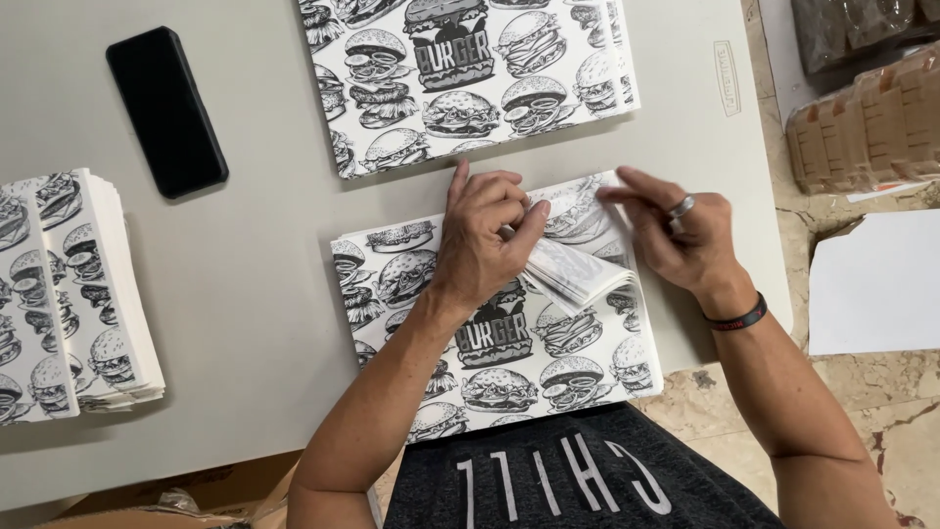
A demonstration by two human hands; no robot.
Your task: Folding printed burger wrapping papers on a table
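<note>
I look down from a head camera at a grey table. My landmark is the near stack of printed paper sheets, white with black burger drawings, which lies at the table's front edge just ahead of my dark shirt.

My left hand rests on top of this stack, its fingers curled together and pinching the lifted upper right corner of a few sheets. My right hand hovers over the same corner, fingers slightly apart and stretched, the tips touching the top sheet's edge; it wears a ring and a dark wristband. The lifted leaves fan out between the two hands.

I judge the sheets to be thin, light and floppy, smooth enough to cling to one another, and easy to crease. The loose corner looks like the best place to take hold, with a light pinch.

Beyond the near stack lies a second stack of the same paper, cut off by the top of the view. Well to its left sit a black phone and a further pile of sheets, cut off at the edge. To its right, off the table, are brown cardboard pieces and a white sheet.

I cannot tell how many sheets are lifted, and my left hand hides part of the stack's middle.
</note>
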